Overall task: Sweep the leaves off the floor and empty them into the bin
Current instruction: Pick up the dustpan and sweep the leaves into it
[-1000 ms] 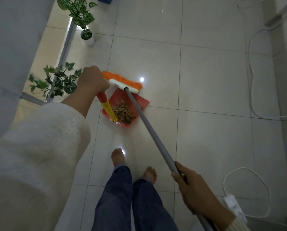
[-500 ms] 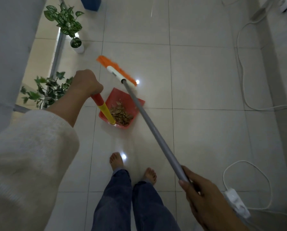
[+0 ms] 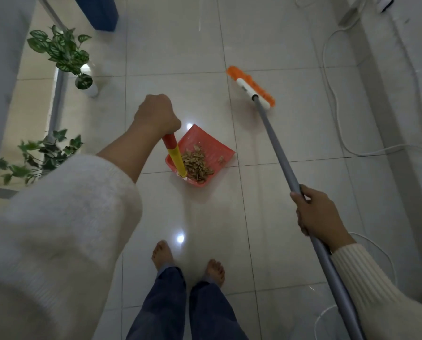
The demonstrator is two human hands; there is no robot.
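Since the leaves (image 3: 196, 163) are already gathered in the red dustpan (image 3: 210, 149), the coming move is judged to be the carry to the bin, and it turns on how the dustpan lies from the hands. The dustpan is held by its red and yellow handle (image 3: 176, 157), round whose top the left hand (image 3: 157, 115) is closed in a fist. The handle's long axis runs from that fist down to the rear wall of the dustpan, so the dustpan lies directly below the left hand. The leaves are heaped against that rear wall, beside the foot of the handle, with a scrap or two nearer the open lip. Whether the dustpan rests on the floor (image 3: 303, 143) or is lifted just clear cannot be told.

The right hand (image 3: 320, 214) is wrapped round the grey pole of the broom (image 3: 276, 148), well to the right of the dustpan. The orange broom head (image 3: 250, 88) sits beyond the dustpan and to its right, apart from it. The left hand is thus plainly the nearer. A dark blue object (image 3: 97, 11) is seen far beyond the dustpan, toward the left. It may be the bin, though this cannot be confirmed.
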